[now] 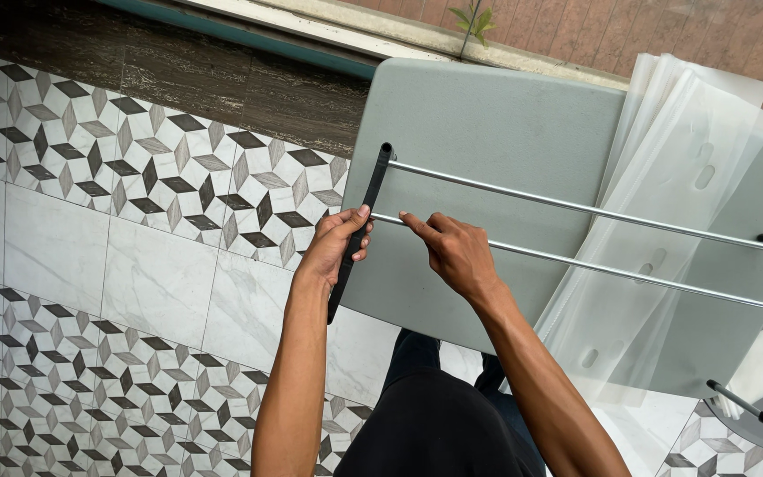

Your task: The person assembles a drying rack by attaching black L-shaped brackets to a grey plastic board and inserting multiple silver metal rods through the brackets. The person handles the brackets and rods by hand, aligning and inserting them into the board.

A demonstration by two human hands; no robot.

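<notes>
My left hand (336,247) has its grip closed around the flat black plastic end bar (362,231) at the grey desk's (487,124) left edge. My right hand (454,252) pinches the lower thin silver metal rod (629,273), seemingly right where it enters that bar.

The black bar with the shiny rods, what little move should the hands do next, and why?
Probably push the lower rod a bit further into the black bar. The left hand grips the bar at its middle, and the right hand pinches the rod's end right beside it. The upper rod already sits in the bar's top end, so the lower one looks next.
</notes>
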